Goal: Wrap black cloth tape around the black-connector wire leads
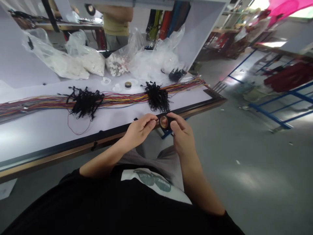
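Note:
A small roll of black tape (pixel 168 121) is held in front of the table's edge. My right hand (pixel 182 132) grips its right side between thumb and fingers. At the left of the roll, my left hand (pixel 143 129) is pinched, with its fingertips close to or on the tape; whether it holds a tape end is too small to tell. Beyond the hands, a bundle of coloured wires (pixel 124 99) runs along the white table (pixel 114 120). Two clumps of black ties or connectors lie on it, one at the left (pixel 85 101) and one nearer my hands (pixel 157 97).
Another tape roll (pixel 127 84) lies behind the wires. Clear plastic bags with white parts (pixel 117 63) line the back. The table's raised dark edge (pixel 66 143) runs before me. A blue metal frame (pixel 269 114) stands at the right, and a person's torso (pixel 116 24) shows beyond the back opening.

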`<control>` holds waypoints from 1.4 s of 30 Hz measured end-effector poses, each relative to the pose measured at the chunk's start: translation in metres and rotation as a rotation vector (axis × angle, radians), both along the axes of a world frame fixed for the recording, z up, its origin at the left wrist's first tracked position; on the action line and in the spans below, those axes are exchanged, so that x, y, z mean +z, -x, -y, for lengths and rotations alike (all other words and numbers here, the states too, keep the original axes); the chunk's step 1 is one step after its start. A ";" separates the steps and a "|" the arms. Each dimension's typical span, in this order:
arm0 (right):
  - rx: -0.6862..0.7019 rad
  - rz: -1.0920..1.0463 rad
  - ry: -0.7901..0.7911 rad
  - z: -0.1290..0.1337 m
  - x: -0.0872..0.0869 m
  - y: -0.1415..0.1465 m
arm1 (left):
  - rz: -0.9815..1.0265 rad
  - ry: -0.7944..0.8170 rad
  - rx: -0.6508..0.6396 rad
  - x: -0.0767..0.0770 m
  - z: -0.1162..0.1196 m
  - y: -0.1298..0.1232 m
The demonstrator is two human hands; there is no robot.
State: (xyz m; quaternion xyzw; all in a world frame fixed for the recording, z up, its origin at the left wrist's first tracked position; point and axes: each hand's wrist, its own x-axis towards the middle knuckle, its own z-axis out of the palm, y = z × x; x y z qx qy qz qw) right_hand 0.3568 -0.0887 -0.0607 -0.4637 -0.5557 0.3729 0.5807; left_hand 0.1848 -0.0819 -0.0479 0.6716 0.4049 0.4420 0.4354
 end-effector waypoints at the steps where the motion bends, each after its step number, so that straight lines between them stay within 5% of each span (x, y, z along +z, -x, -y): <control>1: -0.016 -0.009 -0.009 -0.001 0.003 0.002 | -0.068 -0.049 0.012 -0.001 0.002 -0.001; 5: -0.087 -0.054 0.015 0.000 0.012 0.011 | -0.099 -0.011 -0.057 0.004 0.009 -0.003; 14: -0.042 -0.199 0.096 0.008 0.012 0.013 | 0.240 0.327 -0.122 0.006 0.013 -0.003; 20: 0.084 -0.029 0.096 0.016 0.000 0.002 | 0.357 0.263 0.075 -0.003 0.000 -0.001; 31: 0.062 0.543 -0.040 0.023 0.006 0.004 | 0.088 -0.018 0.054 0.000 0.004 -0.010; 42: -0.135 0.798 -0.034 0.020 0.000 0.005 | 0.244 0.305 -0.051 -0.002 0.011 -0.020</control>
